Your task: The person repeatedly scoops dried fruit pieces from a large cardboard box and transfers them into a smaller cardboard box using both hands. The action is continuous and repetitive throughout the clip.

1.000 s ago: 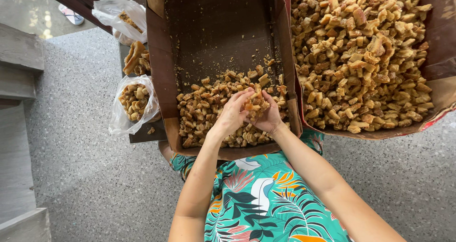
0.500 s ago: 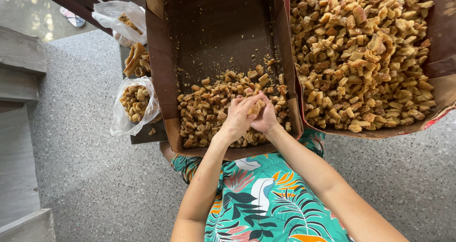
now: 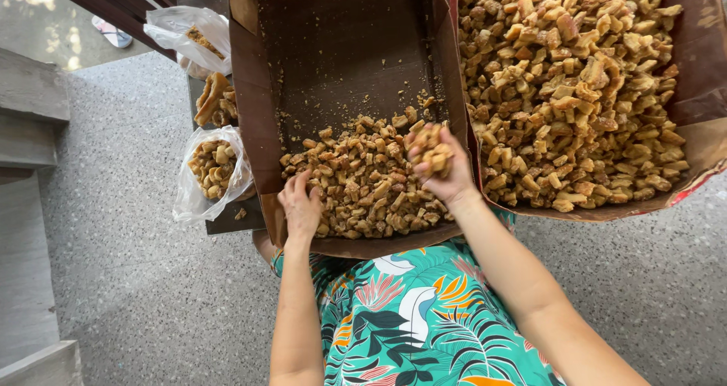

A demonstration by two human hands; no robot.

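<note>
Right hand (image 3: 443, 170) cups a clump of golden-brown fried pieces (image 3: 430, 150) above the brown cardboard box (image 3: 250, 121); left hand (image 3: 301, 208), fingers loosely spread, rests on the heap (image 3: 356, 182) inside.

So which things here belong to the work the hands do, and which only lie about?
In use:
- right hand, holding a handful of fried pieces
- left hand, in the pieces
- middle box

Lying about:
- full box
- filled plastic bags
- sandal

Golden-brown fried pieces (image 3: 356, 182), dark brown cardboard box (image 3: 250, 91), teal floral dress (image 3: 424, 318), grey speckled floor (image 3: 136, 295)
</note>
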